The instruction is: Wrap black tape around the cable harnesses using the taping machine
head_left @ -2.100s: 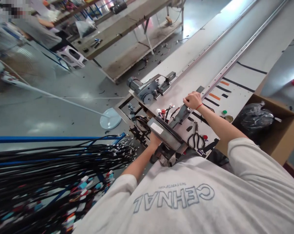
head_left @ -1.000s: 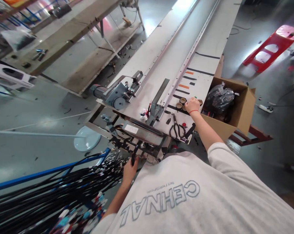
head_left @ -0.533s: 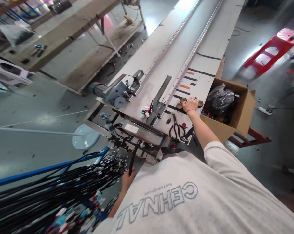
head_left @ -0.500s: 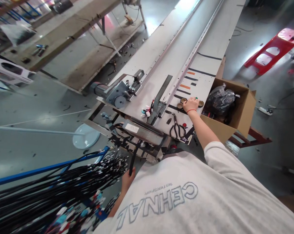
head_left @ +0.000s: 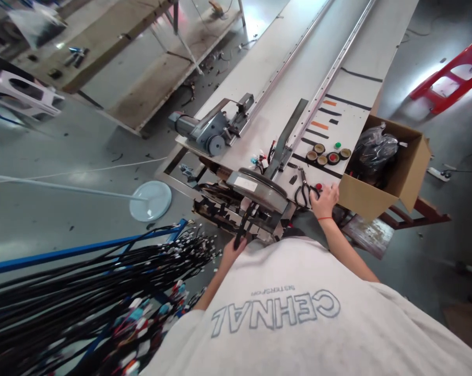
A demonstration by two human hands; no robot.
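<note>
My left hand (head_left: 233,250) is closed around a black strip (head_left: 242,230) that hangs from the machine's front end. At the table's front right corner, my right hand (head_left: 325,202) has its fingers apart, just right of black-handled pliers (head_left: 304,190) and a small red round piece (head_left: 318,186). Several tape rolls (head_left: 322,160) lie beyond that hand, near a green round piece (head_left: 338,145). Black and orange strips (head_left: 319,125) are set out along the right side of the table (head_left: 361,89).
An open carton (head_left: 406,169) holding a dark plastic bag stands against the table's right edge. Bundled black cables (head_left: 142,282) hang on a blue rack at lower left. A motor (head_left: 185,124) juts out at left; a red stool (head_left: 455,73) stands far right.
My right hand has left the tape rolls and come back toward me to the table's front edge. My left hand still grips the black strip. The view has shifted.
</note>
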